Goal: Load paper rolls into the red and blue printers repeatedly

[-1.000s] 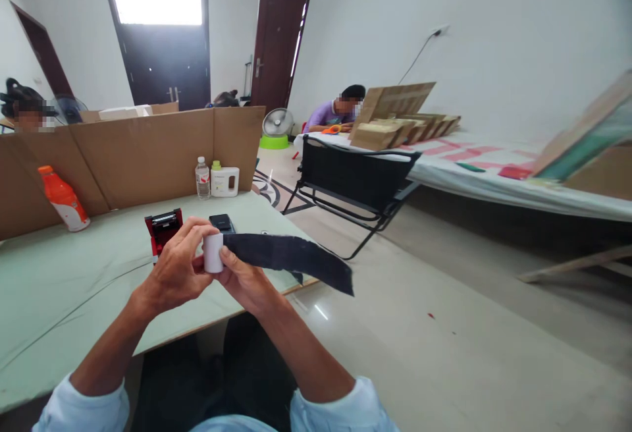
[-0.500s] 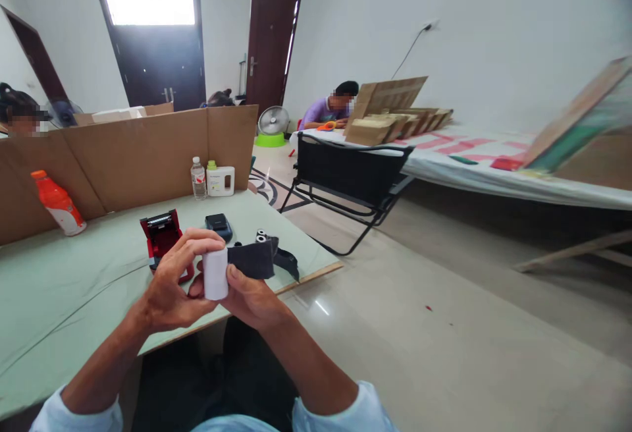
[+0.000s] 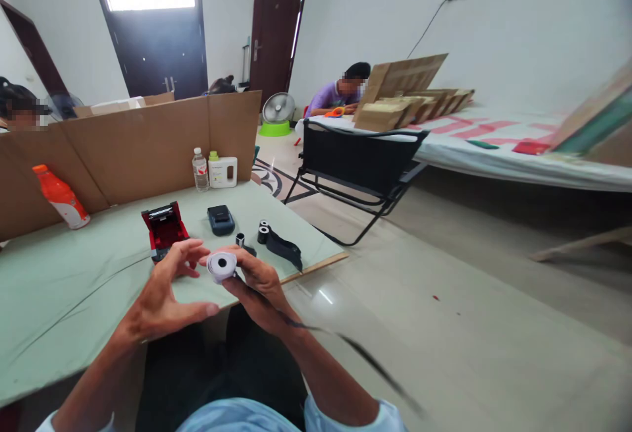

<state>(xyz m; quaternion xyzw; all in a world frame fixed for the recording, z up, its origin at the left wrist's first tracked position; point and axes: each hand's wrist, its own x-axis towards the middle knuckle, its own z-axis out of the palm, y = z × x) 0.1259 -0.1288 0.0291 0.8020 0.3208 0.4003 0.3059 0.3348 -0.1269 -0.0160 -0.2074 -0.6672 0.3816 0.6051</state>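
Observation:
My right hand (image 3: 259,280) grips a white paper roll (image 3: 216,275), its dark core hole facing me. A long black strip (image 3: 363,353) trails from under that hand past the wrist to the lower right, its end blurred. My left hand (image 3: 165,290) is open just left of the roll, thumb and fingers apart. Beyond it stands a small red and black printer (image 3: 165,228) with its lid raised, partly hidden by the fingers. A dark blue-black device (image 3: 220,219) lies behind the roll. Small rolls with black strips (image 3: 281,245) rest near the table's right edge.
The pale green table (image 3: 89,280) has a cardboard screen (image 3: 143,149) at the back. An orange bottle (image 3: 59,195), a clear bottle (image 3: 200,172) and a white jug (image 3: 223,172) stand before it. A black folding chair (image 3: 360,159) and a person (image 3: 336,93) at another table are beyond.
The roll has tipped so its end faces me, and my left hand has let go and spread. The black strip, short and held up before, now hangs long to the lower right.

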